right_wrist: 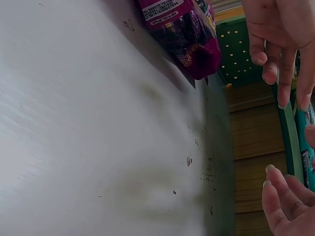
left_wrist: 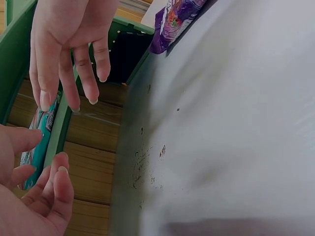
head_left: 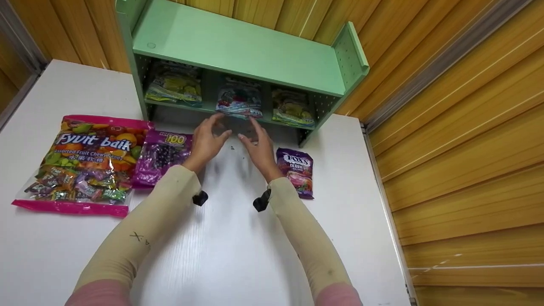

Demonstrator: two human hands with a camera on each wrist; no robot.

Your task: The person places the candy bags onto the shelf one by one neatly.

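A teal and white candy bag [head_left: 239, 98] lies in the middle of the green shelf's lower tier, its front edge at the lip. My left hand [head_left: 208, 139] is at that bag's front left corner, fingers loosely bent and thumb apart. Opposite it, my right hand [head_left: 260, 149] has its fingertips right at the bag's front right corner. In the left wrist view the bag's teal edge [left_wrist: 43, 140] shows between the left hand [left_wrist: 37, 191] and the right hand [left_wrist: 74, 49]. Neither hand's fingers close round it.
Yellow-green candy bags lie on the tier at left [head_left: 174, 87] and right [head_left: 293, 108]. On the white table [head_left: 229, 255] are a large Fyvit baik bag [head_left: 91, 161], a purple "100" bag [head_left: 163, 155] and a purple Fox's bag [head_left: 296, 172]. The green shelf [head_left: 238, 46] stands against wood-look panels.
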